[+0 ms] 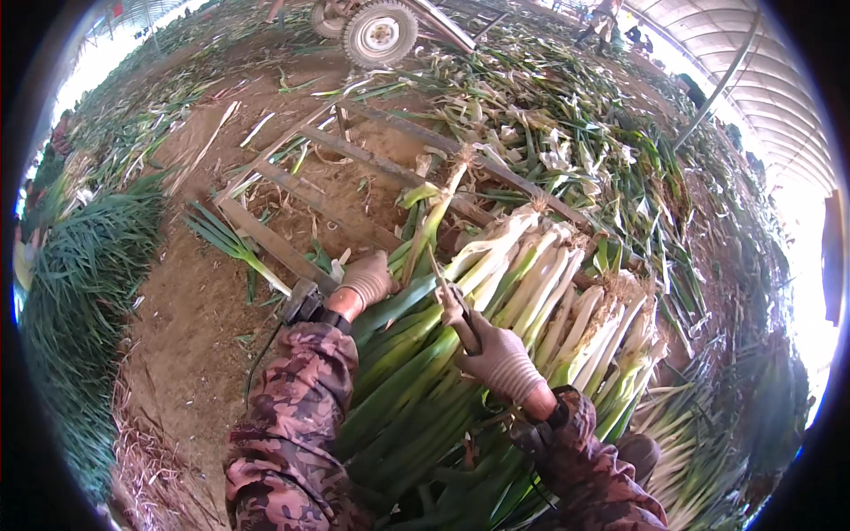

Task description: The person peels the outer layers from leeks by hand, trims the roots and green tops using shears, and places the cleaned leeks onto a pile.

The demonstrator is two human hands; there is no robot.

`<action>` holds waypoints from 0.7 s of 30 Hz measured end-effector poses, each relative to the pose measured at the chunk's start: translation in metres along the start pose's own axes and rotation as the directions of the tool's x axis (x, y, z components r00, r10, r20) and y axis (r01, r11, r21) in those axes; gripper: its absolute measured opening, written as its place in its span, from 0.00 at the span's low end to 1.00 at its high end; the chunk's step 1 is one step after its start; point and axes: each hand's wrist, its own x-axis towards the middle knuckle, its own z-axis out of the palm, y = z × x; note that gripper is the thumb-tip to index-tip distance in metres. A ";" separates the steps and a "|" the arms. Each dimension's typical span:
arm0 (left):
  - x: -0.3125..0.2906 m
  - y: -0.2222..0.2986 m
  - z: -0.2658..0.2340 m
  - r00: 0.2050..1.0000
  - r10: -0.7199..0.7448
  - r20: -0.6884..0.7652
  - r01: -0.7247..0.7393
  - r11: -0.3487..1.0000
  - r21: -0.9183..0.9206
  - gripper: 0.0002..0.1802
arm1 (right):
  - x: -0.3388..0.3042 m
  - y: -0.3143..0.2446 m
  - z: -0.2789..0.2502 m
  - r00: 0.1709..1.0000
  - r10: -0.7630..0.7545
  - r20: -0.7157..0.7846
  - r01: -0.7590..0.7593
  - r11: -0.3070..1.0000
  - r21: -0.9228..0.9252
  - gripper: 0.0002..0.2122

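My left hand (370,276), in a light knit glove, is closed round a green onion (428,232). That onion slants up and away, its rooty end raised at the far side of the wooden frame. My right hand (503,358), also gloved, grips a knife (440,281) whose thin blade points up close beside the held stalk. I cannot tell whether the blade touches it. Under both hands lies a thick pile of green onions (540,283), white rooty ends away from me and green leaves toward me. A strapped device sits at each wrist.
A wooden slatted frame (354,152) lies on bare soil ahead. A single green onion (257,258) lies left of my hand. Green leaves (93,257) are heaped at left, with trimmed leaf waste (575,133) at far right. A cart wheel (381,34) stands at the back; people are farther off.
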 end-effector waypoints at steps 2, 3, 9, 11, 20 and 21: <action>-0.020 0.019 -0.007 0.995 -0.062 0.074 0.060 0.998 0.022 0.32 | -0.015 -0.003 -0.001 1.000 0.020 0.017 -0.019 1.000 -0.019 0.32; -0.027 0.025 -0.005 0.995 -0.077 0.058 0.074 0.996 0.048 0.31 | -0.021 -0.004 0.000 1.000 0.014 0.018 -0.013 0.999 -0.038 0.32; -0.072 0.036 -0.011 0.994 -0.107 0.030 0.098 0.972 0.213 0.29 | -0.045 -0.008 0.016 0.999 -0.008 0.042 0.010 0.999 -0.039 0.31; -0.086 0.041 -0.018 0.996 -0.085 0.030 0.076 0.973 0.218 0.30 | -0.046 -0.010 0.017 0.999 -0.006 0.044 0.008 0.999 -0.047 0.30; -0.105 0.028 -0.001 0.997 -0.020 -0.073 0.033 0.983 0.180 0.36 | -0.037 -0.015 0.028 1.000 -0.029 -0.006 0.029 0.997 -0.076 0.19; -0.105 0.023 0.003 0.997 -0.019 -0.077 0.032 0.984 0.177 0.36 | -0.033 -0.016 0.027 0.999 -0.018 -0.028 0.017 0.998 -0.065 0.18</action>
